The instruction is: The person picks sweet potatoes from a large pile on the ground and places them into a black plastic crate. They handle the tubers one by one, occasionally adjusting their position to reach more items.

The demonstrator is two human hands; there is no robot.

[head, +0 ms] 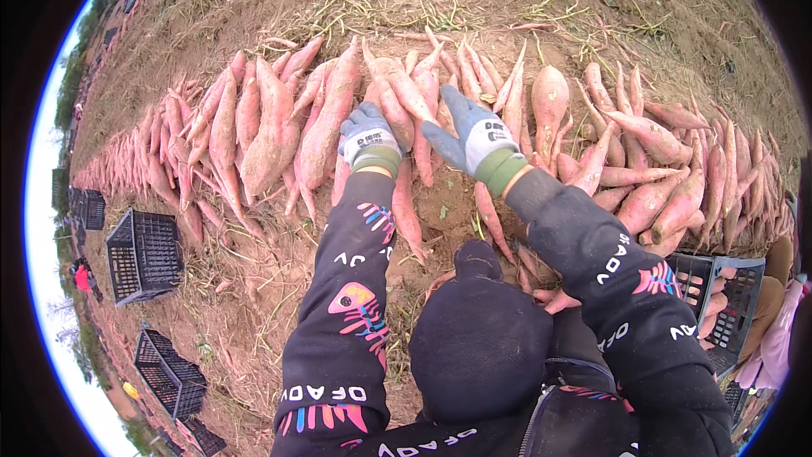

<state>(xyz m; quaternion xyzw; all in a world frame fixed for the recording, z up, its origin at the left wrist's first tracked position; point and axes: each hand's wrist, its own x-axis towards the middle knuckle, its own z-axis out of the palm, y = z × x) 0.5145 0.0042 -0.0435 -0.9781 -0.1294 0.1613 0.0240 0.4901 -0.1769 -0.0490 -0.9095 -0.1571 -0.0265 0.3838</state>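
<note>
A long row of pink sweet potatoes [269,133] lies across the soil before me. My left hand [370,133], in a grey-blue and white glove, rests on sweet potatoes near the row's middle; its fingers curl downward and their grip is partly hidden. To its right is my right hand [472,130], gloved alike, thumb and fingers apart over the row, holding nothing. Between the hands a sweet potato [396,86] points down toward me. A rounded sweet potato [550,98] lies right of my right hand.
Black plastic crates [146,254] [170,371] stand on the ground at the left. At the right, a crate [729,304] holds sweet potatoes beside another person [771,324]. Cut vines [406,13] lie beyond the row. A distant person in red [82,278] is at far left.
</note>
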